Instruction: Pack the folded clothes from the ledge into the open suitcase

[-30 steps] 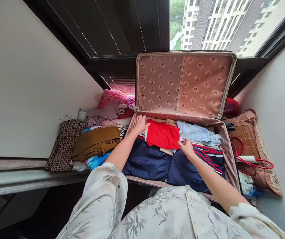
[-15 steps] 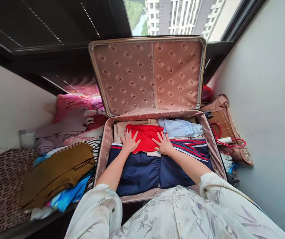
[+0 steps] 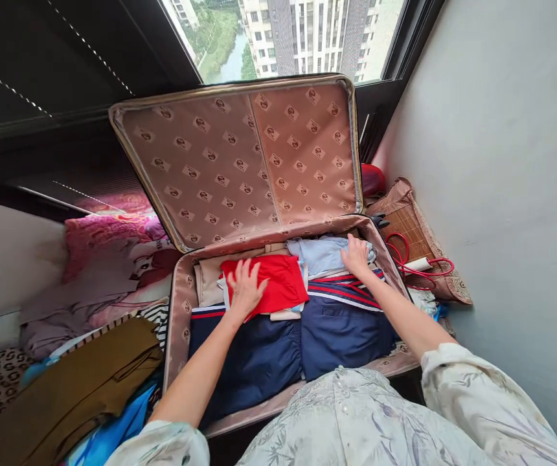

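Observation:
An open suitcase [image 3: 176, 323] with pink patterned lining lies in front of me, filled with folded clothes. My left hand [image 3: 245, 288] rests with spread fingers on a folded red garment [image 3: 283, 281]. At the back right, my right hand [image 3: 356, 255] lies over the right end of a light blue folded garment [image 3: 320, 255], its fingers extended. Dark navy clothes [image 3: 259, 369] with red and white stripes fill the front half. Beige cloth [image 3: 206, 279] shows at the back left, partly under the red garment.
The raised suitcase lid [image 3: 230, 162] leans towards the window. On the left lie brown folded trousers [image 3: 89, 382], a mauve garment [image 3: 59, 298] and a pink blanket [image 3: 108, 239]. A woven mat [image 3: 414, 226] and a red cord [image 3: 446, 266] lie beside the right wall [image 3: 511, 162].
My right hand has left the red garment and moved right onto the light blue one. My left hand stays on the red garment. The view has turned to the right.

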Demonstrator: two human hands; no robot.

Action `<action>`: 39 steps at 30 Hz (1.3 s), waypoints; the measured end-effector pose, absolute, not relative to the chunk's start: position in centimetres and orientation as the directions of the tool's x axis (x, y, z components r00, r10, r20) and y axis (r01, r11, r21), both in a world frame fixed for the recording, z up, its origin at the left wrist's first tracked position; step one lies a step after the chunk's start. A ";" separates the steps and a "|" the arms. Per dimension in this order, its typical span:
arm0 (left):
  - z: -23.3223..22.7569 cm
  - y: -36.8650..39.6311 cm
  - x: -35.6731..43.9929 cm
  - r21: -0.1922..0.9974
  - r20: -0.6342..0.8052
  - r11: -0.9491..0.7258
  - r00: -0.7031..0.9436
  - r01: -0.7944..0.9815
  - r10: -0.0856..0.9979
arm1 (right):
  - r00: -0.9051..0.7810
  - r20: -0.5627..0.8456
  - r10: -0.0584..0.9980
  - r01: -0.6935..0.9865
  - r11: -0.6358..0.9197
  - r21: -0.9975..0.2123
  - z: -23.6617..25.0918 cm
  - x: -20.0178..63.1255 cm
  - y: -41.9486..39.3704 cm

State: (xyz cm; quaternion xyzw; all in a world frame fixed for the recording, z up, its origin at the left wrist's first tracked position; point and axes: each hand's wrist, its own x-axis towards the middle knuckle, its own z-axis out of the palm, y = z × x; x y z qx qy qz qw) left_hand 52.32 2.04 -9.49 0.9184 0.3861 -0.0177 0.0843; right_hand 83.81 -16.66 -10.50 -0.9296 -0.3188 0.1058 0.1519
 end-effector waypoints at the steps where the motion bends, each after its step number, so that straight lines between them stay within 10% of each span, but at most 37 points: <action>1: -8.5 1.3 54.4 0.159 -0.067 -0.740 0.755 0.653 0.652 | 0.773 -0.154 0.616 0.538 -0.764 -0.356 -10.6 85.0 -16.7; 9: -6.8 -1.1 69.0 0.151 -0.134 -0.922 0.932 0.356 0.338 | 0.640 -0.218 0.737 0.550 -0.637 -0.540 -11.3 84.1 -17.8; 19: -8.7 -3.6 67.3 0.031 -0.086 -0.978 0.975 0.207 0.203 | 0.718 -0.316 0.621 0.293 -0.681 -0.671 -11.2 86.8 -15.9; 25: -9.3 -4.8 64.1 0.060 -0.033 -0.952 0.954 0.299 0.297 | 0.500 -0.371 0.783 0.095 -0.475 -0.875 -8.1 86.7 -15.3; 32: -6.6 -3.8 62.5 0.153 -0.027 -0.870 0.882 0.469 0.471 | 0.495 -0.181 0.850 0.033 -0.227 -0.973 -2.7 85.7 -21.0; 39: -5.3 -5.7 62.8 0.454 -0.024 -0.862 0.970 0.226 0.241 | 0.232 0.153 0.960 0.438 0.037 -0.898 -0.4 79.5 -25.8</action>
